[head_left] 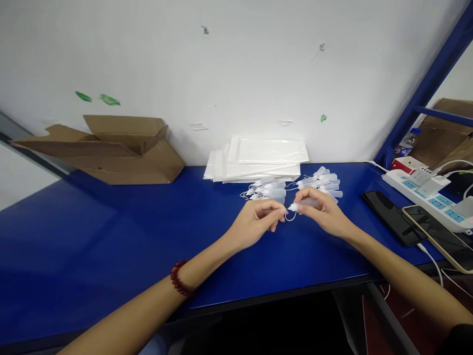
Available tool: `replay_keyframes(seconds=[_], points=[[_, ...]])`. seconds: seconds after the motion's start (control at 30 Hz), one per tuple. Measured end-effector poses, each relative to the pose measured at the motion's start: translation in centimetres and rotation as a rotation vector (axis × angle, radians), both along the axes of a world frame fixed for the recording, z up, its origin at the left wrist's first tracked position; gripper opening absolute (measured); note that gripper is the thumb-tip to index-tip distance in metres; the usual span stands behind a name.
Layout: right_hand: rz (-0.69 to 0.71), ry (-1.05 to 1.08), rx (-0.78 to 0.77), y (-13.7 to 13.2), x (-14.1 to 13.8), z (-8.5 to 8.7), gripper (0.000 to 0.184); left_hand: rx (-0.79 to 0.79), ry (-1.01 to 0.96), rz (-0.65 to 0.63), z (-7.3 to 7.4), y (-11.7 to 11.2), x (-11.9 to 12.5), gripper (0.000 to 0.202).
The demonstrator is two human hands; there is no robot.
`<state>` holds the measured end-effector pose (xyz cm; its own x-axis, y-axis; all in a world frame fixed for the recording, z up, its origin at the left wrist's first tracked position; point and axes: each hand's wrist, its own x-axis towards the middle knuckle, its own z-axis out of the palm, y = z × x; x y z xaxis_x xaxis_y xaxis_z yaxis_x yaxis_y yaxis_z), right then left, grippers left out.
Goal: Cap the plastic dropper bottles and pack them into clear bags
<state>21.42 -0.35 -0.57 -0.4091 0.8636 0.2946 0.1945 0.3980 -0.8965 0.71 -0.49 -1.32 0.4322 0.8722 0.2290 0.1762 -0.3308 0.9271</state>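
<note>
My right hand (321, 209) grips a small translucent plastic squeeze bottle (308, 202), which lies sideways with its white pointed nozzle toward the left. A thin white strap (290, 219) loops from the bottle's neck to the fingertips of my left hand (260, 222). Those fingers are pinched together at the nozzle tip, and a cap inside them, if any, is hidden. Just behind my left hand lies a pile of similar bottles (273, 190) with looped straps. Another group of bottles (327, 181) rests behind my right hand.
White flat packets (258, 158) are stacked against the wall on the blue table (121, 246). An open cardboard box (148, 160) stands back left. To the right are a black phone (393, 217), a phone with a pale edge (439, 234) and a white power strip (424, 199) with cables.
</note>
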Motion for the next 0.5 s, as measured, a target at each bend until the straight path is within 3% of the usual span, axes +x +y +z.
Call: replay_keyframes(seconds=[0.3, 0.5], points=[[0.021, 0.006, 0.019, -0.20, -0.11, -0.20, 0.011, 0.052, 0.010, -0.004, 0.14, -0.25, 0.05, 0.028], [0.023, 0.009, 0.004, -0.08, -0.13, -0.12, 0.012, 0.004, -0.011, 0.004, 0.04, -0.14, 0.10, 0.027]])
